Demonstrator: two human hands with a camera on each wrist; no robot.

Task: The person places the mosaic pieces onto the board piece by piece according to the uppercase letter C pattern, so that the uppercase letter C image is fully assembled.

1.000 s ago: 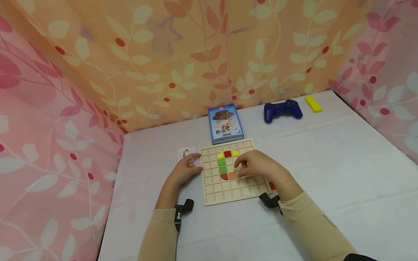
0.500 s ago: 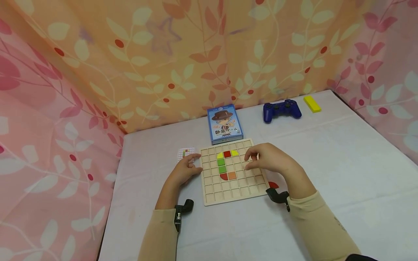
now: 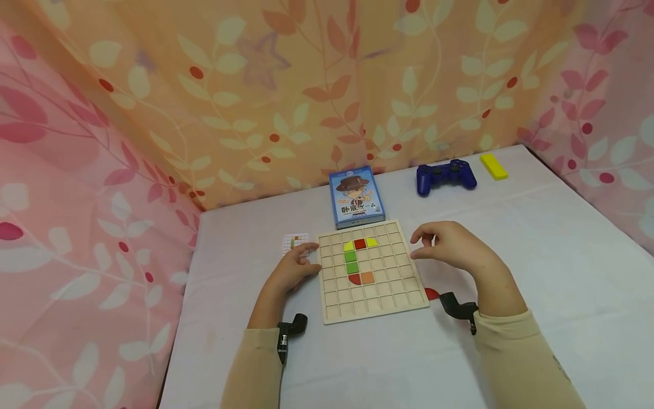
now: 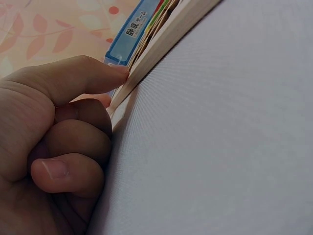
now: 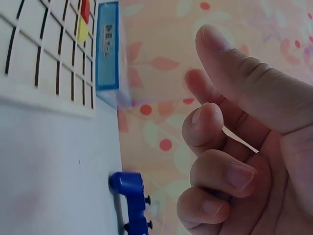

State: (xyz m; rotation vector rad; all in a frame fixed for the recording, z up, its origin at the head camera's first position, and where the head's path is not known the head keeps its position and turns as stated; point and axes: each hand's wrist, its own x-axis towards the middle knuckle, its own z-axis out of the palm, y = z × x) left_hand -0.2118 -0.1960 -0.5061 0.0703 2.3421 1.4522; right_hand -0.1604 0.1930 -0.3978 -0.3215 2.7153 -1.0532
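Observation:
A wooden grid board (image 3: 373,295) lies flat on the white table (image 3: 536,255). Its cells hold a short column of coloured tiles (image 3: 351,257): yellow, red, green and orange. My left hand (image 3: 313,257) rests on the table at the board's left edge. In the left wrist view the left hand (image 4: 63,122) has curled fingers and pinches that edge of the board (image 4: 166,39). My right hand (image 3: 421,244) hovers just right of the board with loosely curled fingers and holds nothing I can see. The right wrist view shows the right hand (image 5: 234,147) empty, beside the board (image 5: 44,63).
A red piece (image 3: 431,293) lies by my right wrist. A small pattern card (image 3: 295,241) sits left of the board and a blue game box (image 3: 356,197) behind it. A blue gamepad (image 3: 445,176) and a yellow block (image 3: 493,166) lie at the back right. Leaf-print curtains (image 3: 102,170) enclose the table.
My right hand has lifted off the board's middle and moved right, past its right edge. The orange tile it covered now shows. My left hand has stayed put.

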